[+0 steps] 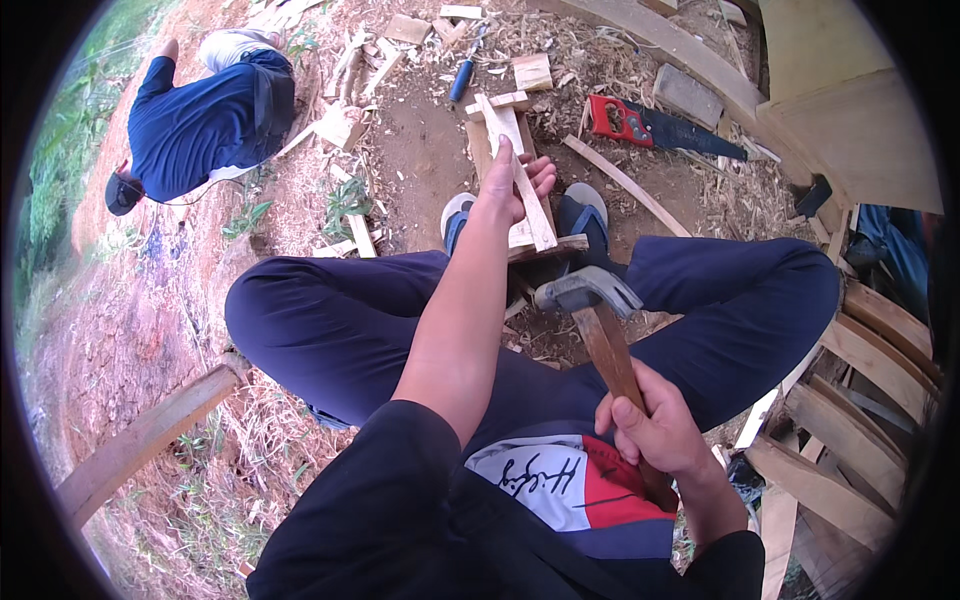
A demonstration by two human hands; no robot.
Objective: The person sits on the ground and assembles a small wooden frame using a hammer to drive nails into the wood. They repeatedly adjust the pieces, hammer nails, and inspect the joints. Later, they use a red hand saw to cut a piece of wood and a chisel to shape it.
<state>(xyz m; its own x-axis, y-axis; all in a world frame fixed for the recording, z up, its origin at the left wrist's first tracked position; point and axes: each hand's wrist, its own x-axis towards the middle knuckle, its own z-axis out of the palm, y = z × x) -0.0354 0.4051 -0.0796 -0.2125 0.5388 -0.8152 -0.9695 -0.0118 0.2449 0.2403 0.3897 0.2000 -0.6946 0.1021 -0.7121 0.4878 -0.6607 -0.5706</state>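
Two bare hands are at work over one low wooden stand (507,102) that is set on the ground between two sandalled feet. The left hand (515,185) has a single thin, pale wooden strip (541,222) between its thumb and curled fingers; the strip runs lengthwise over the stand, from its far edge to its near edge, slightly slanted, and whether it rests on the wood there cannot be told. The right hand (655,425) is clenched round the brown wooden handle of one claw hammer (607,345), whose metal head is raised near the stand's near edge, claw toward the right. Just beyond the stand's far left corner lies one blue-handled tool (462,80), and past the far right corner one square wood offcut (533,72). Farther right on the ground are one red-handled saw (690,133) and one grey block (688,95); one long narrow slat (630,187) lies slantwise off the stand's right edge. One other person (205,125) in a blue top bends low, well apart, at the far left.
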